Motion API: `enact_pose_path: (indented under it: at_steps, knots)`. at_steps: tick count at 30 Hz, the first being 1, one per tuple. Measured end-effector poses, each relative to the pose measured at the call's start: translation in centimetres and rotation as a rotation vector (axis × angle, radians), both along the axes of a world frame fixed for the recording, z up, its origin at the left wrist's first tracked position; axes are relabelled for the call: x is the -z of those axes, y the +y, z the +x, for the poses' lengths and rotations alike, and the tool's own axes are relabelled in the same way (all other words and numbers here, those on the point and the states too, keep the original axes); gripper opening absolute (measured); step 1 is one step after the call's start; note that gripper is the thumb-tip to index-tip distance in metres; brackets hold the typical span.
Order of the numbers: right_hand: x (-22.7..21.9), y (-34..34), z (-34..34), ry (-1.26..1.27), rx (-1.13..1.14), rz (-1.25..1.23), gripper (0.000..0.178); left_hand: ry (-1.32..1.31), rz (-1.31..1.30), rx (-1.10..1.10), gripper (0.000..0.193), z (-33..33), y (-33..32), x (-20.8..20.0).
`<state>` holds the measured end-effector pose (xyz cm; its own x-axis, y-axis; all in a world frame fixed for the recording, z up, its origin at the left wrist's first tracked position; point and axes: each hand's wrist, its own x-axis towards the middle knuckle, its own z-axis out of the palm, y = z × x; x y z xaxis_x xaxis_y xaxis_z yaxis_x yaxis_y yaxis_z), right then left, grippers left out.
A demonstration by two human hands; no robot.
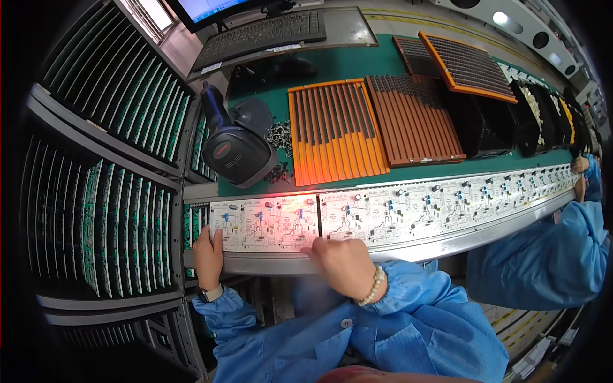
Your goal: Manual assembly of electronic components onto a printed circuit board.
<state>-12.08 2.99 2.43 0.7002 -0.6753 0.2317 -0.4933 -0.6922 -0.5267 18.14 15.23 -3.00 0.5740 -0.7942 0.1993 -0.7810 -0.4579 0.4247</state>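
A white circuit board (246,233) with small blue and black parts lies on the metal rail along the near side of the bench. My left hand (208,256) grips its left end, thumb and fingers closed around the edge. At the board's near right corner, my right hand (345,260) is bent, with thumb and forefinger pinched on the edge. A dark gap separates this board from the row of white boards (415,214) to its right. Red light falls on the board and on an orange tray beside the black barcode scanner (233,150).
Racks of upright boards (121,230) stand at left. An orange slotted tray (338,156) and a brown one (415,121) lie on the green mat, with loose small parts (279,136) nearby. A keyboard (262,38) is behind. Another person's hands (580,166) are at far right.
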Motion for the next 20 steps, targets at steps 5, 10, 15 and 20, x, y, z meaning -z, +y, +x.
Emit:
enact_pose_path:
  at_steps: [5,10,15,20]
  knots:
    - [-0.9,-0.4,-2.2,-0.121,-0.167,0.038,0.030,0.016,0.011,-0.040,0.035,-0.9,-0.9,-0.7]
    - [0.0,0.7,-4.2,-0.106,-0.413,0.051,0.023,0.077,-0.018,-0.084,0.033,-1.8,-1.3,-1.1]
    - [2.7,4.0,-4.4,-0.279,-0.919,0.322,0.019,-0.076,-0.182,-0.152,0.031,-2.1,-1.2,0.0]
    - [0.7,4.9,-4.0,-0.582,-1.142,0.601,0.038,-0.108,-0.257,-0.189,0.032,-1.5,-1.0,1.2]
